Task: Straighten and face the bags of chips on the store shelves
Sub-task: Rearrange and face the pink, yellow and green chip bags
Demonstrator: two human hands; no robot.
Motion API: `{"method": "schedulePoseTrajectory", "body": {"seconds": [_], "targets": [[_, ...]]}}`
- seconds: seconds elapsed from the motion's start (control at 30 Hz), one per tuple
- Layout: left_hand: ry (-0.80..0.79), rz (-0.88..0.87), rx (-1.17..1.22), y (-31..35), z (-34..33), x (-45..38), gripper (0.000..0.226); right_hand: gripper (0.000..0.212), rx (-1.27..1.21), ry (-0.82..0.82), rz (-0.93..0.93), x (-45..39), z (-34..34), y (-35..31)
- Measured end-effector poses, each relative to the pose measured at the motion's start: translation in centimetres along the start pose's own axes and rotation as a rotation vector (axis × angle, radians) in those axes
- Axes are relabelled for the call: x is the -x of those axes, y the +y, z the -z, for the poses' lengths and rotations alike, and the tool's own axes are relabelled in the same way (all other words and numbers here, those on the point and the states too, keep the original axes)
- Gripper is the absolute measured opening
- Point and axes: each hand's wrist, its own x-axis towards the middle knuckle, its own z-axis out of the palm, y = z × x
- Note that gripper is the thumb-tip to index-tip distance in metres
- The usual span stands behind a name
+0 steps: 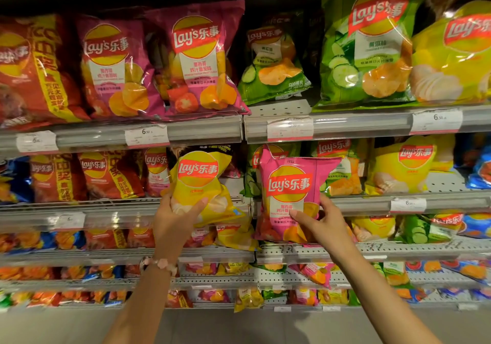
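Before the second shelf's front edge (372, 205), left hand (175, 219) gripped a yellow bag (199, 184); right hand (321, 219) gripped a pink bag (289, 192); both probably needed setting upright next.

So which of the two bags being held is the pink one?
The pink bag in the right hand, in front of the green bags; the left hand holds a yellow bag.

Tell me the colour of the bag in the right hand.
Pink bag, held by the right hand; head view.
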Motion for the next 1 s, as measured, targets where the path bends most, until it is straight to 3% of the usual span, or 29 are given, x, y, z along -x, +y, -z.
{"method": "schedulePoseTrajectory", "body": {"seconds": [0.17,0.4,0.57,0.7,1.0], "targets": [[-0.026,0.006,0.077,-0.5,3.4,3.1,0.066,0.055,0.056,-0.079,0.027,-0.8,-2.8,-0.6],[0.180,0.035,-0.065,-3.0,6.8,6.7,0.094,0.051,0.078,-0.127,0.133,-3.5,-8.7,-1.0],[0.228,0.083,-0.116,-3.9,8.0,7.3,0.079,0.042,0.125,-0.041,0.200,-6.6,-12.8,-1.6],[0.244,0.082,-0.105,-4.1,8.6,7.5,0.072,0.053,0.226,-0.045,0.223,-9.5,-14.9,-2.0],[0.223,0.074,-0.079,-3.6,8.7,7.7,0.100,0.066,0.348,-0.151,0.053,-12.2,-17.0,-2.0]]}}
